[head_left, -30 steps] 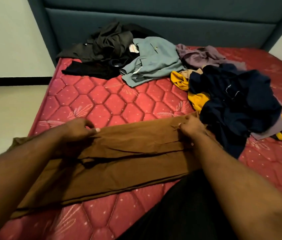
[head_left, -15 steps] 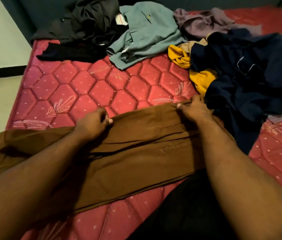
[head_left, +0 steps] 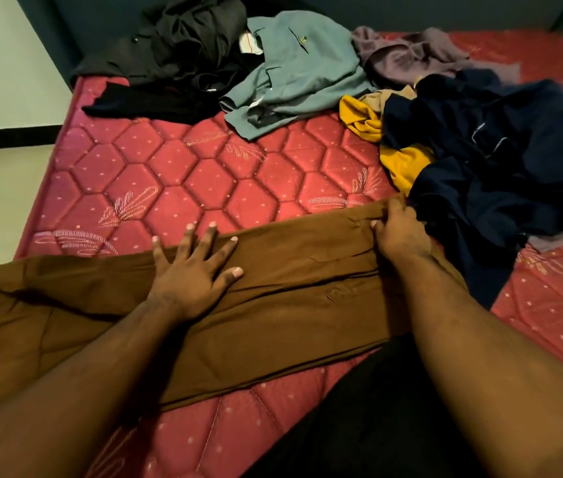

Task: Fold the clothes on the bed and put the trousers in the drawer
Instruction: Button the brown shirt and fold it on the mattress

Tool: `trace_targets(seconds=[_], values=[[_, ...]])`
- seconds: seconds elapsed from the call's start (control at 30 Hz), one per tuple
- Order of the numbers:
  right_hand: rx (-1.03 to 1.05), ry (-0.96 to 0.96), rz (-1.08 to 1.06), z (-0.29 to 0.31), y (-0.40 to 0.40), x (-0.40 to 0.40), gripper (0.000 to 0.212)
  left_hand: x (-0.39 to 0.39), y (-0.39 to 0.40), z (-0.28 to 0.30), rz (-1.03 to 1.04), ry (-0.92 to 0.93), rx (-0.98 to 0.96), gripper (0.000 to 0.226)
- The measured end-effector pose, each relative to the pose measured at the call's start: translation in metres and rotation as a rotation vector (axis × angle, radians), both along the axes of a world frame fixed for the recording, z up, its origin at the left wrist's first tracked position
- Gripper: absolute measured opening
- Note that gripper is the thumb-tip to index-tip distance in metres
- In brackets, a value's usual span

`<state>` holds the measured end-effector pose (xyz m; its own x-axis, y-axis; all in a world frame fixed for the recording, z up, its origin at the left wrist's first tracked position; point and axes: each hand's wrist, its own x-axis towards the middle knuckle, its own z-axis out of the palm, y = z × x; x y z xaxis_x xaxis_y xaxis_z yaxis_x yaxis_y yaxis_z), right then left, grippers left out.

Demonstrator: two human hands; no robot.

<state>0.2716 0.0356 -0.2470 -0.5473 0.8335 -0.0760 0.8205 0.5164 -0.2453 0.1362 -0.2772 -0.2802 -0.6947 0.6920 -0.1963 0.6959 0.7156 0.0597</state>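
1. Head view, far left of frame: pale floor and wall, black skirting strip, dark blue headboard (head_left: 52, 39) running along the top.
2. Red quilted mattress (head_left: 176, 188) fills most of the frame, hexagon stitching, leaf prints.
3. Brown trousers (head_left: 290, 305) lie flat across the lower middle, running from the left edge to right of centre. Left end hangs past the mattress edge. They look doubled lengthwise, a seam line visible down the middle.
4. Left hand (head_left: 193, 270) at centre-left, palm down on the trousers, fingers straight and spread, fingertips past the far edge onto the mattress. Grip: flat, pressing, holding nothing.
5. Black clothes (head_left: 176, 63) piled upper left-centre against the headboard.
6. Grey-green shirt (head_left: 293, 74) top centre, crumpled, touching the black pile.
7. Right hand (head_left: 399, 232) right of centre, on the far right end of the trousers. Grip: fingers curled, pinching the top edge of the fabric.
8. Mauve garment (head_left: 407, 53) upper right, beside the shirt.
9. Yellow garment (head_left: 400, 163) below it, partly under the navy pile.
10. Navy clothes (head_left: 500, 160) heaped at right, touching the trousers' right end, just beside the right hand.
11. Dark fabric (head_left: 376, 426) at bottom centre-right, between the forearms; cannot tell what it is.
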Motion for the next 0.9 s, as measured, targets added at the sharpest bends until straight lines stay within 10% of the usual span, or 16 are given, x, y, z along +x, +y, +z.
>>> trace_targets(seconds=[0.13,0.3,0.67,0.9], values=[[0.245,0.040,0.221,0.007,-0.042,-0.010,0.051,0.017,0.031,0.023,-0.094,0.119,0.168,0.078],[-0.130,-0.197,0.570,-0.030,-0.066,-0.006,0.080,0.038,0.050,-0.006,-0.136,-0.078,0.115,0.089],[-0.060,-0.286,0.512,-0.018,0.035,0.035,0.083,0.038,0.074,0.008,-0.038,-0.131,-0.048,0.091],[-0.073,0.130,0.279,-0.015,0.062,0.054,0.090,0.112,0.187,0.008,-0.277,-0.120,0.089,0.094]])
